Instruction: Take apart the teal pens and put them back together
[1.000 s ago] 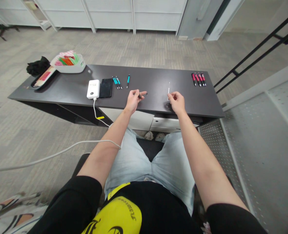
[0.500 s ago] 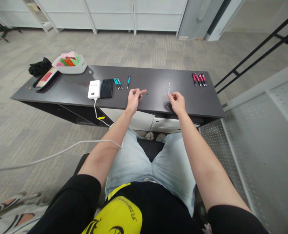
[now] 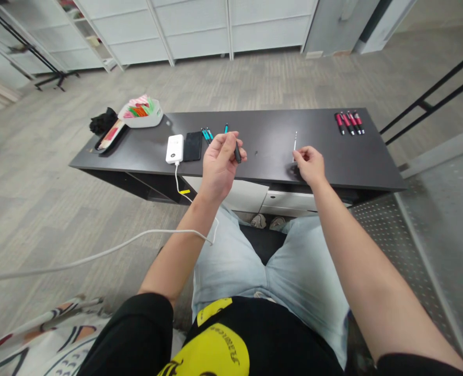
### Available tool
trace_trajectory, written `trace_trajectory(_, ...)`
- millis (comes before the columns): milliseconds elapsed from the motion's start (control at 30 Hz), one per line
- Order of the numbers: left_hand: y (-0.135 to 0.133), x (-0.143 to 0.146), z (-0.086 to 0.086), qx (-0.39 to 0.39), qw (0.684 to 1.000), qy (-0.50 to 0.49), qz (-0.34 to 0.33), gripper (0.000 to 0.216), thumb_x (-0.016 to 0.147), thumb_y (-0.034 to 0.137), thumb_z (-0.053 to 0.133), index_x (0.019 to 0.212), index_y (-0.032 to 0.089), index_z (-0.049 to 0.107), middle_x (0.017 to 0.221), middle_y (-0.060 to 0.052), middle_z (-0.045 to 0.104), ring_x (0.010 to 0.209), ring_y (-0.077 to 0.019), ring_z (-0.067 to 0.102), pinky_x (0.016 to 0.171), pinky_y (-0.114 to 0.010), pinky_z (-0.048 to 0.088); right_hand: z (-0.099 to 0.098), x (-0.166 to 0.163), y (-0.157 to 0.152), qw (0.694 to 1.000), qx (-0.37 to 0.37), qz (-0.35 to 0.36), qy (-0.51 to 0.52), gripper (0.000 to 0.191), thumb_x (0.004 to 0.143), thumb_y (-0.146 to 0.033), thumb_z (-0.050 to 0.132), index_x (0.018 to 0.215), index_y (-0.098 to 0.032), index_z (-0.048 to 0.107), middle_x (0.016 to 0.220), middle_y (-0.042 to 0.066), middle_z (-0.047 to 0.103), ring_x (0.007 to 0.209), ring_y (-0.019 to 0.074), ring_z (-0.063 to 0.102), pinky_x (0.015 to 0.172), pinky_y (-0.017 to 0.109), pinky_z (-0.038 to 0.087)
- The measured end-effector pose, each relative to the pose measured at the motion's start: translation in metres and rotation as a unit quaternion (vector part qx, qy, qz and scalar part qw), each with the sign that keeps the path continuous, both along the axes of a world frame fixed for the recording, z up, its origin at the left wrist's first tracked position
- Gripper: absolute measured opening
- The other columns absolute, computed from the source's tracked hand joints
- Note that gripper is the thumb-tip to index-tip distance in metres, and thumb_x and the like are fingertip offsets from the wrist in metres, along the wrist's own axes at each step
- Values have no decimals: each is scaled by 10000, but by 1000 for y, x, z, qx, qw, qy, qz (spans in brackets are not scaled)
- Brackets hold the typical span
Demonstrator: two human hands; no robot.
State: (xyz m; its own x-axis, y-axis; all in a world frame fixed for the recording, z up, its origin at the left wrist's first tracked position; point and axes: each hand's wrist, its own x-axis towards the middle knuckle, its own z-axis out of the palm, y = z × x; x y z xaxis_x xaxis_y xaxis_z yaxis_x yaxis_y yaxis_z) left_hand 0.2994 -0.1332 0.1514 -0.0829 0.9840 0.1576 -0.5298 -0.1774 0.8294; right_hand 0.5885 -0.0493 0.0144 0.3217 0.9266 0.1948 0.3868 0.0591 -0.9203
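A: Where did the slim white rod point(image 3: 296, 140) lie relative to the hands?

B: At the fingertips of the right hand point(image 3: 310, 164), which pinched it toward its near end. Its long axis ran away from the person, over the depth of the dark tabletop point(image 3: 274, 136), the free end beyond the fingers.

A: And the left hand?

B: The left hand point(image 3: 221, 162) was curled closed about a dark barrel point(image 3: 238, 153), whose exposed end pointed toward the lower edge of the view. Neither long axis lay crosswise.

A: Which hand was nearer the rod?

B: The right, in contact with it; the left was well apart, on the rod's left side. A tiny dark piece point(image 3: 256, 153) lay between the hands, nearer the left.

A: Was the rod raised?

B: Uncertain: fingertips partly hid its near end, so contact with the tabletop could not be judged.
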Motion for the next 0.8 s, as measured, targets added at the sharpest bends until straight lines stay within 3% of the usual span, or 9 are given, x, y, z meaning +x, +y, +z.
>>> trace_trajectory(67, -8, 1, 14, 50, 998, -18, -19, 178, 1109, 379, 906, 1077, 259, 778, 933, 31, 762, 741, -93, 746, 709, -203, 624, 1, 0, -1, 1000, 1, -1, 0, 319, 930, -404, 895, 808, -289, 624, 756, -3, 660, 680, 206, 545, 764, 396, 538)
trace_trajectory(133, -14, 1, 22, 87, 996, -8, -22, 279, 1060, 481, 956, 1100, 268, 780, 969, 28, 764, 764, -102, 761, 732, -218, 652, 2, 0, -2, 1000, 1, -6, 2, 331, 914, -423, 906, 792, -294, 627, 742, 0, 661, 671, 209, 536, 762, 405, 547)
trace_trajectory(267, -22, -4, 28, 96, 995, 26, 2, 458, 983, 660, 973, 1055, 269, 747, 981, 20, 745, 777, -122, 767, 756, -252, 687, 3, 1, -2, 1000, 9, -15, 2, 383, 900, -481, 932, 771, -298, 622, 727, 4, 669, 669, 211, 548, 728, 400, 549)
trace_trajectory(467, -28, -6, 27, 87, 996, 28, -6, 349, 1057, 553, 942, 1043, 262, 751, 982, 24, 735, 847, -122, 796, 814, -256, 684, 2, 2, 0, 999, 8, -45, 27, 342, 935, -416, 909, 781, -294, 629, 730, 3, 676, 635, 198, 545, 654, 371, 496)
trace_trajectory(800, -37, -2, 36, 53, 998, 32, -4, 210, 1110, 405, 908, 1042, 266, 765, 915, 51, 731, 791, -94, 771, 789, -233, 657, -2, 3, 1, 999, 15, -43, 13, 307, 957, -269, 874, 782, -288, 623, 745, -16, 668, 631, 184, 537, 714, 369, 502)
